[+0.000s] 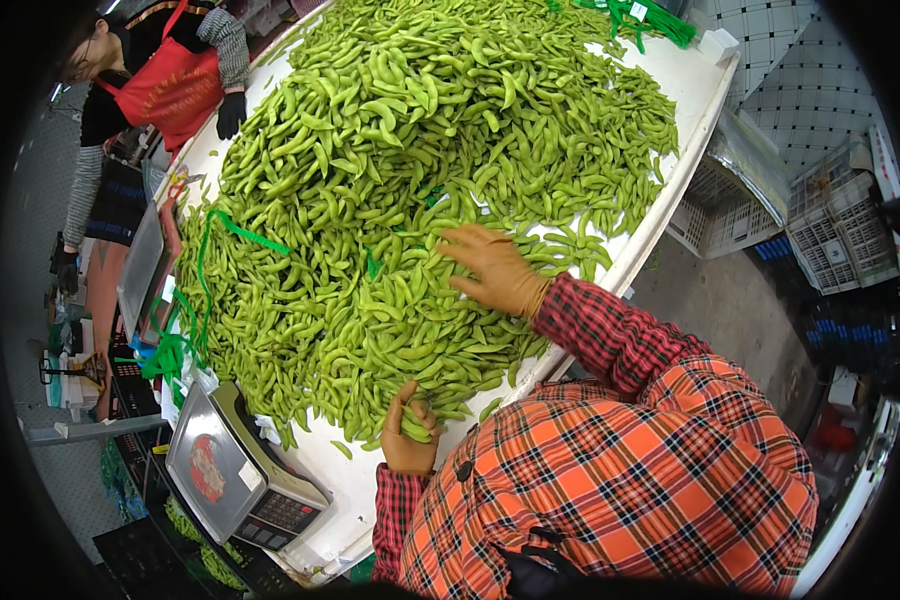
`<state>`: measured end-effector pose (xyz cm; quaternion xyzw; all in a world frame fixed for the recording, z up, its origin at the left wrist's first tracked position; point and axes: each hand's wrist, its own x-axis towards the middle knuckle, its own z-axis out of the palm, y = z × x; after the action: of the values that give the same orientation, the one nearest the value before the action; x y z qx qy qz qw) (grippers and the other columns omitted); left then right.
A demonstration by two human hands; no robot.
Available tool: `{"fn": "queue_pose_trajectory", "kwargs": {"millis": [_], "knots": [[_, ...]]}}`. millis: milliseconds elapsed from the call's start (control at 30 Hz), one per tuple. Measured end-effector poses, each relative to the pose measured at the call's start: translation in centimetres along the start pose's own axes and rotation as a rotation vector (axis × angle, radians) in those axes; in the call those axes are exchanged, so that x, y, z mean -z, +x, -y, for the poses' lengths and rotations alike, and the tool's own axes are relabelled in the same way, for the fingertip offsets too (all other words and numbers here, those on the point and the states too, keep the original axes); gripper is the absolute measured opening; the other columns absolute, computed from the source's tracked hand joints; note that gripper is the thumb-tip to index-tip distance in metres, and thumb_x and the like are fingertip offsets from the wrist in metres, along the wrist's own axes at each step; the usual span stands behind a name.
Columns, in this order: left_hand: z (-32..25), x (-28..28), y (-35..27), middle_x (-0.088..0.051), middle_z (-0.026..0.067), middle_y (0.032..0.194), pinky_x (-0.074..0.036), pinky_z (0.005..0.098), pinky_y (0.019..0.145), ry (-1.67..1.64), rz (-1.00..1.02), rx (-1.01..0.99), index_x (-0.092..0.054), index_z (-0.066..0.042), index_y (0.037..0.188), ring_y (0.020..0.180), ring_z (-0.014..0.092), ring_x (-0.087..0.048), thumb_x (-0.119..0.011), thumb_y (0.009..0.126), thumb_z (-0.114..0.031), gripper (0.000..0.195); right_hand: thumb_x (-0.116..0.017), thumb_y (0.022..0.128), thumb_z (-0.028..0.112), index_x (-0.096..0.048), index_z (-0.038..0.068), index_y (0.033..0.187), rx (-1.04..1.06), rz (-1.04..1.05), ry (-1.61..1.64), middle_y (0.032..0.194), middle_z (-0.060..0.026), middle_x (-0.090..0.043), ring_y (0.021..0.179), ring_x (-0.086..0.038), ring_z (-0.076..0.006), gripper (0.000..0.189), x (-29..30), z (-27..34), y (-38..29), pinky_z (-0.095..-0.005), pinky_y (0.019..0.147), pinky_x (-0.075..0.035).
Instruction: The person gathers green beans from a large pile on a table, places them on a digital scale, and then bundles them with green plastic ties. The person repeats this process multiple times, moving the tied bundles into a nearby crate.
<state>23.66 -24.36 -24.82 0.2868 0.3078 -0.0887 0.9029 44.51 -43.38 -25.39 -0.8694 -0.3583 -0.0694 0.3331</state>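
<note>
A big heap of green edamame pods (390,135) covers much of the white table (345,480) before me. My left hand (406,448), in a tan rubber glove, is at the near edge of the heap. Its fingers curl around a few pods (415,427). Farther up the pile, my right hand (495,271), gloved alike, rests palm down with its fingers spread. Loose pods lie under and around those fingertips, and I see none gripped there. Between the hands, the pods form a lower, sloping layer.
A digital scale (221,465) stands at the table's left corner. Green mesh netting (169,356) lies beside it, with one strip across the pods. A co-worker in a red apron (169,97) leans at the far left edge. Plastic crates (840,225) stand at right.
</note>
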Motion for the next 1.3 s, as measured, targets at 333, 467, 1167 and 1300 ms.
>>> {"fn": "queue_pose_trajectory", "kwargs": {"millis": [333, 467, 1167, 1300], "knots": [[0.4, 0.6, -0.2, -0.044, -0.0045, 0.065, -0.033, 0.0234, 0.050, 0.043, 0.109, -0.068, -0.051, -0.011, 0.116, 0.055, 0.009, -0.039, -0.051, 0.089, -0.042, 0.042, -0.056, 0.080, 0.014, -0.061, 0.008, 0.096, 0.074, -0.135, 0.161, 0.092, -0.0094, -0.064, 0.086, -0.059, -0.0277, 0.018, 2.2, -4.1, 1.2, -0.0373, 0.075, -0.048], [0.4, 0.6, -0.3, -0.045, -0.0041, 0.065, -0.033, 0.0241, 0.048, 0.097, 0.091, -0.082, -0.050, -0.008, 0.116, 0.054, 0.009, -0.041, -0.056, 0.088, -0.034, 0.039, -0.053, 0.078, 0.008, -0.062, 0.007, 0.094, 0.018, -0.374, -0.291, 0.092, -0.0090, -0.063, 0.088, -0.059, -0.0280, 0.018, 3.0, -6.9, 4.3, -0.0378, 0.082, -0.043], [0.1, 0.2, -0.5, -0.040, -0.0033, 0.068, -0.030, 0.0251, 0.051, 0.118, -0.014, -0.047, -0.048, -0.011, 0.121, 0.057, 0.010, -0.035, -0.051, 0.091, -0.027, 0.034, -0.052, 0.091, 0.031, -0.055, 0.005, 0.111, -0.603, 0.031, 1.498, 0.087, -0.0050, -0.064, 0.070, -0.059, -0.0118, 0.033, 3.3, -0.7, -0.1, -0.0254, 0.067, -0.050], [0.7, -0.4, 0.0, -0.047, -0.0011, 0.062, -0.032, 0.0233, 0.045, 0.229, 0.128, -0.162, -0.048, -0.005, 0.117, 0.050, 0.011, -0.042, -0.056, 0.088, -0.022, 0.035, -0.055, 0.089, 0.027, -0.055, 0.007, 0.113, -0.436, 0.271, 1.334, 0.086, -0.0066, -0.065, 0.075, -0.062, -0.0126, 0.032, 1.0, 4.2, -1.7, -0.0284, 0.067, -0.050]]}}
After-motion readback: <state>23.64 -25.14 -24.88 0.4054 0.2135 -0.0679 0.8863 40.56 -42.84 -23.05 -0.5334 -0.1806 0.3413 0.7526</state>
